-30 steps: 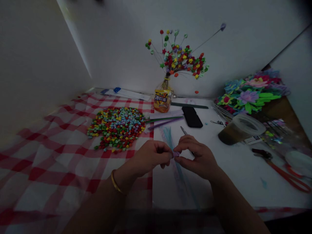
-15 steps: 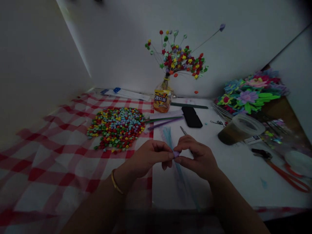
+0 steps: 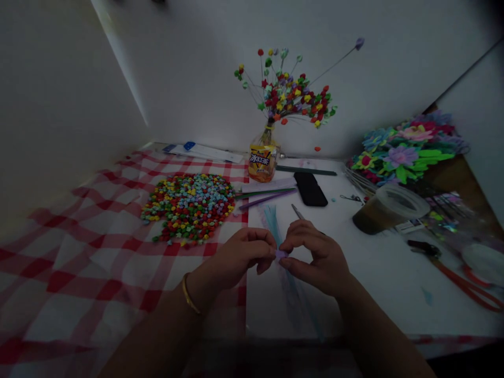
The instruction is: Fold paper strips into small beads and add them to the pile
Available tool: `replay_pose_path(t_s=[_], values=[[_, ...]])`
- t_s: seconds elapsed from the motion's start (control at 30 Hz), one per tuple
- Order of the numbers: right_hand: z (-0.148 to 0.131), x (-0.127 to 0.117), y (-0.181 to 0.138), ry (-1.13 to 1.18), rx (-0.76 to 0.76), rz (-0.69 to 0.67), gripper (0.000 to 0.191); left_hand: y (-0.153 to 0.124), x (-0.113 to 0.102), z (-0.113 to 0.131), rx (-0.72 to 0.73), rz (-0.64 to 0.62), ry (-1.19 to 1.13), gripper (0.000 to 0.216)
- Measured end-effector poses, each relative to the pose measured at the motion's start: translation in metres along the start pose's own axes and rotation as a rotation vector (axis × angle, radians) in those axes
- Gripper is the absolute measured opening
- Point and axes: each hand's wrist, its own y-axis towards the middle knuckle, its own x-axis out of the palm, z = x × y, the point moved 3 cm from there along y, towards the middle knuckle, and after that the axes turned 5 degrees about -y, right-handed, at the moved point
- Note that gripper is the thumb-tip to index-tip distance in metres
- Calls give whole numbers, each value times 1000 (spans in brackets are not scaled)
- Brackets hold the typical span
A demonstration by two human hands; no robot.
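Observation:
Between my hands is a small purple paper star (image 3: 281, 254), partly covered by the fingertips. My right hand (image 3: 315, 254) pinches it between thumb and forefinger. From the other side, my left hand (image 3: 250, 253), with a gold bangle on its wrist, is closed with thumb and forefinger at the star's left edge. Underneath lie light-blue paper strips (image 3: 271, 218) in a clear sleeve on the white board (image 3: 262, 310). Just behind my right hand, the tip of a slim metal tool (image 3: 296, 211) shows; the rest of it is hidden.
A pile of folded paper stars (image 3: 192, 205) lies on the checked cloth (image 3: 145, 289). Behind stand a bottle (image 3: 261, 160) of stars on wires and, nearer, a black phone (image 3: 310, 189). To the right are a plastic tub (image 3: 388, 210), pliers (image 3: 452, 270) and fuzzy flowers (image 3: 401, 152).
Both hands have shifted slightly, my left hand a little to the left. The purple star has moved slightly left and down, still between the fingertips.

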Motion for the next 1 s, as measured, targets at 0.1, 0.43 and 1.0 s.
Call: replay_pose_path(t_s=[0.1,0.43,1.0], values=[[1,0,-1,4,6,29,14,1,0,0,37,4,-5,8],[15,2,-8,313,358,-23,16,1,-1,2,149,14,83,10],[23,10,-11,536,693,-160,10,1,0,1,128,45,423,17]])
